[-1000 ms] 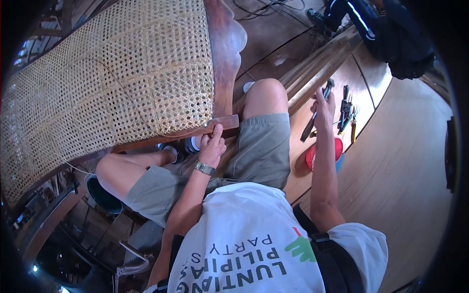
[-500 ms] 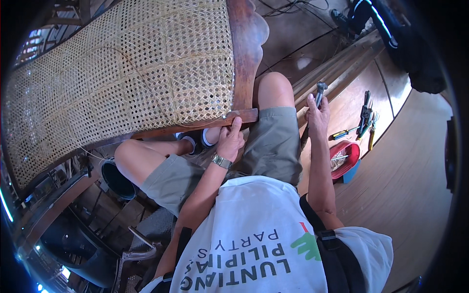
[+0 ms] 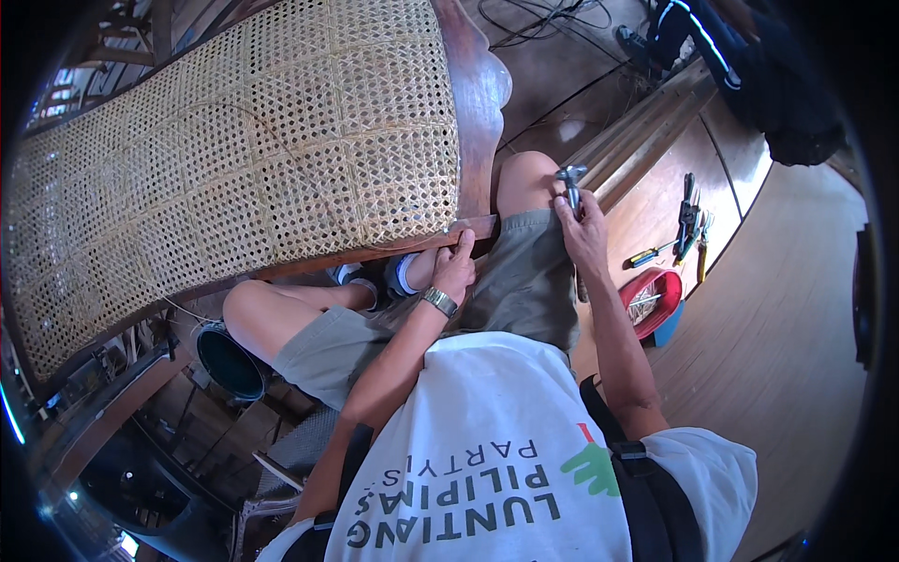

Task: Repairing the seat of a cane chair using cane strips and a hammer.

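Note:
A woven cane panel (image 3: 281, 140) set in a dark wooden frame (image 3: 476, 122) leans across my lap on the left. My left hand (image 3: 456, 270), with a metal watch on its wrist, grips the frame's lower rail (image 3: 375, 249) near its right end; the thumb and index finger press on the wood. In my right hand (image 3: 587, 234) is a hammer (image 3: 572, 178), held upright with its metal head above my fist. The hammer stands over my right knee, apart from the frame. My palm hides most of its handle.
To the right, a screwdriver (image 3: 646, 257), pliers (image 3: 703, 248) and other hand tools lie on a wooden board beside a red container (image 3: 657, 290) of cane strands. Long wooden planks (image 3: 646, 131) run behind. A dark bucket (image 3: 229, 361) stands at lower left. Another person's leg (image 3: 698, 37) shows at upper right.
My right hand has brought the hammer leftward, closer to the frame, and its head has turned. The left hand keeps its hold on the rail. The whole view has shifted slightly.

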### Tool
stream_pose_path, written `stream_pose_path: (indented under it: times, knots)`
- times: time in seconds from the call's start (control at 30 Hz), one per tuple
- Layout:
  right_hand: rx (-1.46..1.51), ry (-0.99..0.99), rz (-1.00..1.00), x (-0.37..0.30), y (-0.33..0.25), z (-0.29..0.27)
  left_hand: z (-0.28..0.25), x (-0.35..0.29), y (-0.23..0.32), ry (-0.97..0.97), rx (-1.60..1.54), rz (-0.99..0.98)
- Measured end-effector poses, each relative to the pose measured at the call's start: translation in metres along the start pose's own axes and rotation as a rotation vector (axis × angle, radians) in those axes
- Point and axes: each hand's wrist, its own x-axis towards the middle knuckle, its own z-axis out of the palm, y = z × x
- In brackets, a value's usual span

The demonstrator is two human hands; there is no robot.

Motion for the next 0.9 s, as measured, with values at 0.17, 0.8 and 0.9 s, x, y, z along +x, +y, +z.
stream_pose_path:
  times: [0.17, 0.8, 0.9]
  knots:
    - [-0.055, 0.001, 0.037, -0.005, -0.021, 0.008, 0.0, -0.009, 0.006, 0.022, 0.065, 0.008]
    - [-0.468, 0.232, 0.193, -0.106, 0.143, -0.065, -0.022, -0.023, 0.02, 0.006, -0.05, 0.1]
    - [-0.622, -0.056, 0.488, -0.107, 0.153, -0.074, -0.036, -0.035, 0.02, 0.036, -0.137, 0.149]
